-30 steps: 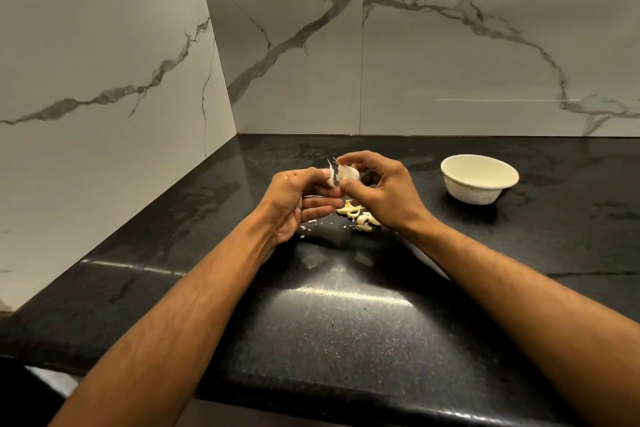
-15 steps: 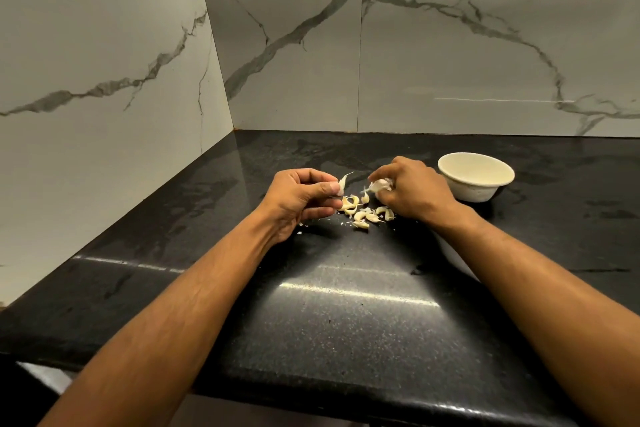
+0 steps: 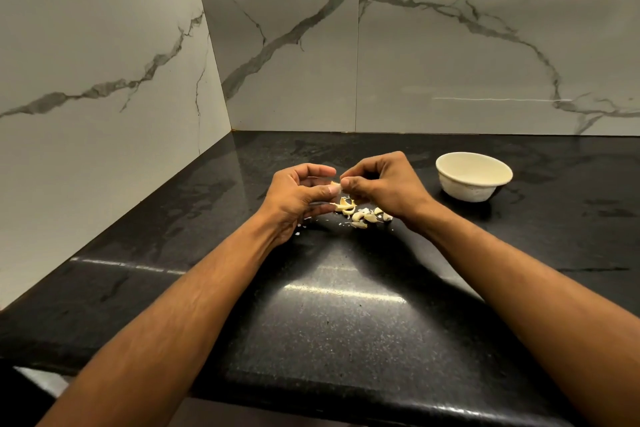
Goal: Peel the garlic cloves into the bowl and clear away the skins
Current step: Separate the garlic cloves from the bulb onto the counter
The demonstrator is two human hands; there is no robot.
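Left hand (image 3: 300, 194) and right hand (image 3: 384, 184), apart half a second ago, now rejoined, both pinching one garlic clove (image 3: 335, 183), probably unpeeled. Loose cloves (image 3: 360, 215) on desk (image 3: 346, 305); bowl (image 3: 473, 180) apparently empty.

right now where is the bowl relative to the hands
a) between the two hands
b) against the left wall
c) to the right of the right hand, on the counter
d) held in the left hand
c: the bowl stands on the black counter to the right of the right hand, apart from it, while both hands meet over the garlic pile, the left hand nowhere near the bowl.
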